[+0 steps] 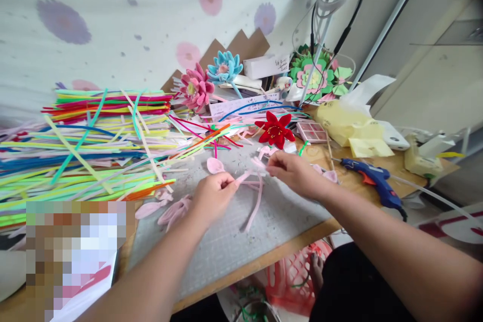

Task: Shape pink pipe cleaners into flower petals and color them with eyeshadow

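Note:
My left hand [215, 191] is closed in a pinch over the grey cutting mat [226, 256], with a pale pink pipe cleaner [244, 177] sticking out from the fingertips. My right hand [292, 171] is also closed, its fingertips at a curled pale pink pipe cleaner [264, 153]. Blur hides exactly how the pieces meet between the hands. Another pink strand [256, 206] hangs or lies below them. A rounded pink petal [215, 165] rests just beyond my left hand. More looped pink petals [175, 211] lie to its left, partly covered by my wrist.
Bundles of coloured pipe cleaners [83, 146] are piled at the left. A red flower [277, 130], a pink flower [196, 88] and a blue flower [225, 67] stand behind. To the right lies a blue glue gun [372, 178]. A red basket [289, 282] sits below the table edge.

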Tool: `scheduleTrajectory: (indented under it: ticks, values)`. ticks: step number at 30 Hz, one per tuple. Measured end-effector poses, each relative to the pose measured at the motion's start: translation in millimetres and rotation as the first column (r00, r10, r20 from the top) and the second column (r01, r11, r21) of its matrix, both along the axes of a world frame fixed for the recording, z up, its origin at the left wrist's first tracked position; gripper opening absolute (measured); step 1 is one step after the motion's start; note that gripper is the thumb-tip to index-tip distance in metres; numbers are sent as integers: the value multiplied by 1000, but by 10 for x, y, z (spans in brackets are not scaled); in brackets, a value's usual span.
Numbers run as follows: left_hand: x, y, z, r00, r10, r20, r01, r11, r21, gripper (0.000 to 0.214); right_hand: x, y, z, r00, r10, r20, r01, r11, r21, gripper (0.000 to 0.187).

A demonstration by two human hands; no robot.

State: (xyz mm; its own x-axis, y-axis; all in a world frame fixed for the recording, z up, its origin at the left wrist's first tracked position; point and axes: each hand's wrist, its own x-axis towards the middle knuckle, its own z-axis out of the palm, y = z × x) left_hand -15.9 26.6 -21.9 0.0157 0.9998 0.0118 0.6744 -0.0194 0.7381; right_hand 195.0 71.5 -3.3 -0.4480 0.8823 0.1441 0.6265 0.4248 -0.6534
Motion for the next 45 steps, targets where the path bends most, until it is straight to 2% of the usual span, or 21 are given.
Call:
scheduleTrajectory:
  ticks: [2, 4, 6, 8, 11, 14, 18, 20, 22, 24, 25, 27, 28, 29, 31, 34, 36, 38, 39, 41, 45]
  values:
    - [35, -34, -7, 984, -96, -148, 92, 995, -36, 26, 105, 27, 47, 999, -21, 46, 22, 999, -34, 10]
    - [64, -66, -17, 945, -150, -290, 148, 989, -26, 23, 191, 37, 64, 985, -15, 171, 16, 1000, -5, 8]
    - [78, -87, -29, 914, -137, -382, 168, 985, 48, 14, 237, 28, 58, 944, -36, 328, 5, 995, 95, 8]
    - [79, -94, -42, 904, -105, -415, 176, 975, 136, 9, 223, -3, 33, 910, -37, 413, -66, 970, 233, 8]
    - [72, -83, -55, 888, -150, -434, 241, 956, 164, 9, 92, -79, -40, 901, 117, 418, -274, 901, 337, 16]
    - [63, -61, -58, 864, -231, -447, 318, 940, 128, 10, -85, -147, -139, 860, 216, 462, -393, 857, 332, 19]
    - [26, -33, -56, 863, -200, -464, 288, 949, 127, 14, -141, -122, -170, 846, 237, 478, -415, 856, 309, 16]
    - [4, -21, -61, 864, -169, -475, 252, 961, 116, 15, -56, -65, -108, 882, 252, 398, -385, 873, 300, 14]
    - [-7, -16, -67, 872, -136, -471, 215, 969, 119, 14, 58, -8, -27, 949, 225, 222, -280, 925, 258, 11]
    - [1, -22, -61, 907, -102, -408, 184, 969, 165, 5, 137, 19, 35, 989, 137, -51, -131, 986, 99, 4]
    - [14, -31, -51, 936, -89, -341, 164, 967, 197, 7, 148, 14, 49, 974, 84, -208, -90, 996, -17, 4]
    - [55, -62, -19, 987, -91, -130, 117, 970, 211, 16, 106, -34, 44, 870, -9, -493, -114, 969, -220, 13]
    - [81, -82, 0, 994, -109, 2, 107, 980, 167, 17, 58, -73, 28, 796, -37, -604, -163, 948, -273, 16]
    - [110, -103, 18, 981, -128, 147, 115, 989, 98, 19, -1, -116, 8, 725, -53, -687, -211, 932, -295, 17]
    - [171, -143, 41, 887, -134, 441, 177, 982, -59, 27, -131, -204, -34, 620, -67, -782, -277, 913, -298, 17]
    - [243, -169, 33, 639, 0, 769, 222, 957, -184, 25, -285, -304, -69, 547, -69, -834, -309, 910, -278, 15]
    - [260, -155, 12, 485, 105, 868, 167, 963, -210, 23, -338, -343, -63, 559, -25, -829, -340, 905, -256, 15]
    - [249, -128, -5, 403, 146, 904, 107, 973, -205, 20, -355, -367, -38, 602, 72, -795, -377, 904, -203, 16]
    - [237, -114, -12, 392, 149, 908, 81, 977, -196, 19, -353, -374, -21, 629, 126, -767, -378, 912, -160, 15]
    - [210, -90, -20, 417, 147, 897, 36, 983, -178, 19, -335, -377, 9, 672, 198, -714, -325, 945, -44, 15]
    - [171, -67, -38, 472, 171, 865, -42, 984, -172, 20, -284, -339, 20, 728, 237, -643, -213, 970, 117, 13]
